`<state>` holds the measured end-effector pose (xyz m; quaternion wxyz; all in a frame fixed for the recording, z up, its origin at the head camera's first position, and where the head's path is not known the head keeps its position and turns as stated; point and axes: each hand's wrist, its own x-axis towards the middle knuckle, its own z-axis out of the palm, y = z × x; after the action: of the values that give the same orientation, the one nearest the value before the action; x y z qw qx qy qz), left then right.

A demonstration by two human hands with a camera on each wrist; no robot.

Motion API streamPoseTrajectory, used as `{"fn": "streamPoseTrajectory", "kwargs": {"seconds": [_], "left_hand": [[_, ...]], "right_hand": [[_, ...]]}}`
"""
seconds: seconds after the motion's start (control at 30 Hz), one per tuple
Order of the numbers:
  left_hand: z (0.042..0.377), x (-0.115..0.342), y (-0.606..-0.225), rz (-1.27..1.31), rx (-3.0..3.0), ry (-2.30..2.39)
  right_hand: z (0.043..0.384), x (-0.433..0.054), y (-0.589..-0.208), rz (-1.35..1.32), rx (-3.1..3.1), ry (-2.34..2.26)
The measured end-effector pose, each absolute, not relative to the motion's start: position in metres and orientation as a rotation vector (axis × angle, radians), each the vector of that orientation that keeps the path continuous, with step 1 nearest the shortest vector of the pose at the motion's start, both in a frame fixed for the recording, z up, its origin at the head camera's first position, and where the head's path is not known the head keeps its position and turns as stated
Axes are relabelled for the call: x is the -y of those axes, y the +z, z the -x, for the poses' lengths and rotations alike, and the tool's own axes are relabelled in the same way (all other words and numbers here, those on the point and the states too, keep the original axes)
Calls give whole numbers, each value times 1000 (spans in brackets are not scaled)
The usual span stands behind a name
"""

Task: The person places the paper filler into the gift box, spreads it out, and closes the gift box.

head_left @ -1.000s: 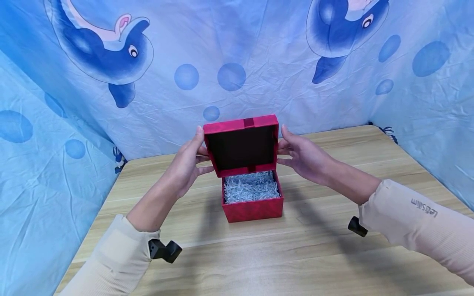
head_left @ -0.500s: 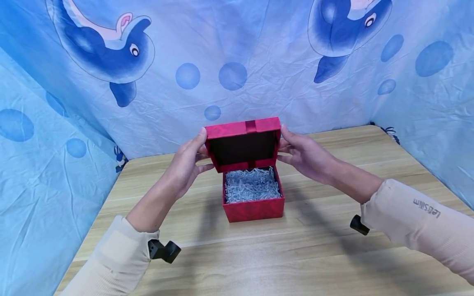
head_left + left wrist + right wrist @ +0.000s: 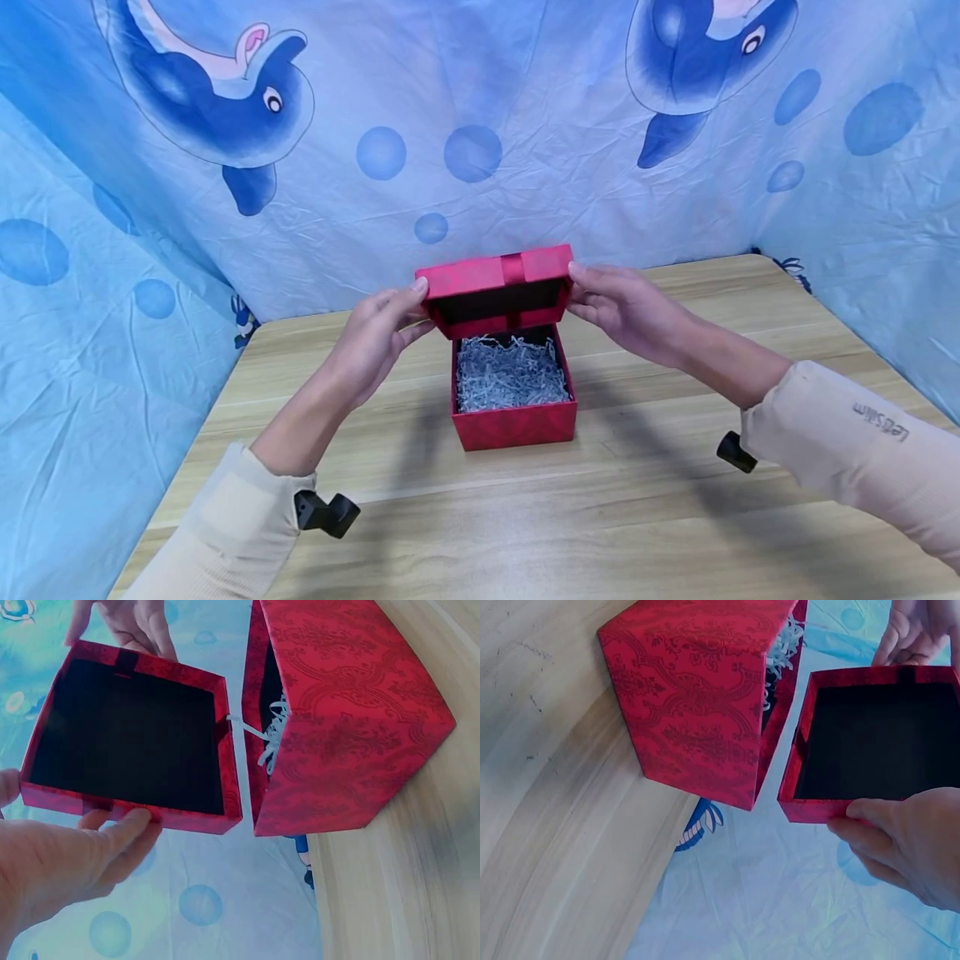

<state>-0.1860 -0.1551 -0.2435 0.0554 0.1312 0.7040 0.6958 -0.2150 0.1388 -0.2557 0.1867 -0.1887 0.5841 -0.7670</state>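
Observation:
Between both hands a red patterned box lid (image 3: 480,277) is held tilted, its black inside (image 3: 131,735) facing toward me and down. My left hand (image 3: 367,346) grips the lid's left side, thumb at the upper front corner. On the opposite side my right hand (image 3: 630,317) grips it the same way. Below and slightly nearer stands the red box base (image 3: 517,427), open on top and filled with pale shredded paper (image 3: 513,375). The lid hangs over the base's back edge. In the left wrist view a narrow gap separates the lid from the base (image 3: 352,720), and one paper strand reaches across.
The box stands on a light wood-grain table (image 3: 510,533). Behind the table and along both sides hangs a blue curtain (image 3: 480,75) with dolphins and bubbles. Tassel-like dark blue bits (image 3: 243,321) show at the table's back left corner.
The lid has tipped forward and its lower edge has risen, so more of its top and less of its black inside show. Both hands have turned with it; the base has stayed put.

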Motion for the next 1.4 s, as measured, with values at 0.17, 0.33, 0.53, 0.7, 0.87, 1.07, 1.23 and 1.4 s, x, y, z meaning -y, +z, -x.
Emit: {"fn": "streamPoseTrajectory", "kwargs": {"seconds": [0.17,0.33,0.53,0.7,0.87,1.07,1.23,1.4], "left_hand": [[184,164,-246,-456,-2128,2049],[181,170,-248,-409,-2223,1948],[178,174,-250,-377,-2524,1677],[179,174,-251,-402,-2480,1731],[178,173,-253,-424,-2408,1808],[177,170,-257,-434,-2323,1911],[175,169,-259,-446,-2283,1941],[174,169,-261,-451,-2280,1938]], "right_hand": [[213,-143,-251,543,-1670,-2124],[212,-149,-249,588,-1823,-1987],[215,-155,-251,597,-1952,-1872],[215,-159,-251,628,-1978,-1838],[216,-161,-251,622,-2033,-1783],[217,-162,-250,599,-2215,-1620],[216,-161,-252,602,-2278,-1564],[215,-162,-254,648,-2274,-1561]]}}
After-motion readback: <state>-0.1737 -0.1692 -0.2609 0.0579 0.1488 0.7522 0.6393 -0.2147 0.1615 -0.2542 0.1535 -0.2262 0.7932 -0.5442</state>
